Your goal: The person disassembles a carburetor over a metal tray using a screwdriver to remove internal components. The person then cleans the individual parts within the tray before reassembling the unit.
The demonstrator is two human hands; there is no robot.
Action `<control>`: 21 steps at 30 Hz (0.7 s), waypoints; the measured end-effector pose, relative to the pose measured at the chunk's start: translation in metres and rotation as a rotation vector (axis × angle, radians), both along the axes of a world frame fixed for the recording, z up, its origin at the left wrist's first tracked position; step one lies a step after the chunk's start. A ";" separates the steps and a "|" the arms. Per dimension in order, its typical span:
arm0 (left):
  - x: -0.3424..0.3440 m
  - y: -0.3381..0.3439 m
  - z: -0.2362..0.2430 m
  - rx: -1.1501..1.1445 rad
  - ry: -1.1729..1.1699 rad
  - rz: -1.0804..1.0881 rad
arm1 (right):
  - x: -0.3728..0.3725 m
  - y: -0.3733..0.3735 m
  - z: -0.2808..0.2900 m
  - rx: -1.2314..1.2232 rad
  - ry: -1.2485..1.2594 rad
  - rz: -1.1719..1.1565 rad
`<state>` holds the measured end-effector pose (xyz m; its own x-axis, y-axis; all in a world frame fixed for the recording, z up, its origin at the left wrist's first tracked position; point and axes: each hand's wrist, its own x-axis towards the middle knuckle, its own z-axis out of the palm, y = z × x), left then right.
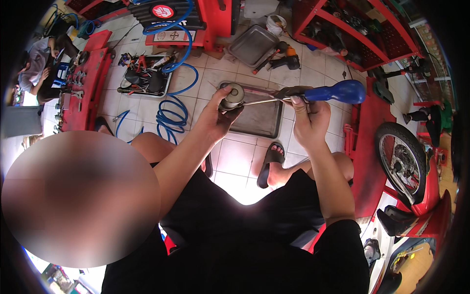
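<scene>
My left hand (215, 120) is closed around a short cylindrical metal part (233, 96), its round end facing up. In my right hand (311, 120) is a screwdriver (342, 92) with a bulky blue handle; thumb and fingers pinch it near where the shaft meets the handle. The shaft lies almost level and points left, its tip at the side of the metal part; whether it touches cannot be made out. Beneath both hands a shallow metal tray (279, 128) lies on the tiled floor. Dark grime or shadow covers the fingers behind the shaft.
A tool-filled tray (169, 84) and coiled blue hose (172, 117) lie to the left. Farther off are another metal tray (253, 45), a power tool (289, 60) and a white bucket (275, 24). A motorcycle wheel (402, 159) stands right; a person (41, 68) sits far left.
</scene>
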<state>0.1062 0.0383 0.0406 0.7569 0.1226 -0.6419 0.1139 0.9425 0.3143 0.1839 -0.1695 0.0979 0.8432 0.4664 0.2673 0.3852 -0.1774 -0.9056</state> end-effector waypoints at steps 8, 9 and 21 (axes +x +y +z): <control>-0.001 0.001 -0.004 0.022 -0.014 -0.027 | -0.004 0.004 0.004 0.032 -0.004 0.019; -0.001 0.000 -0.005 0.041 -0.019 -0.039 | -0.004 0.005 0.005 0.039 -0.001 0.016; -0.005 -0.009 -0.001 0.270 -0.062 -0.218 | -0.007 0.004 0.001 0.014 0.001 0.058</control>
<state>0.1009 0.0291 0.0398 0.8203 0.1125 -0.5607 0.2768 0.7799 0.5614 0.1772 -0.1653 0.0994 0.8155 0.5105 0.2728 0.3931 -0.1426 -0.9084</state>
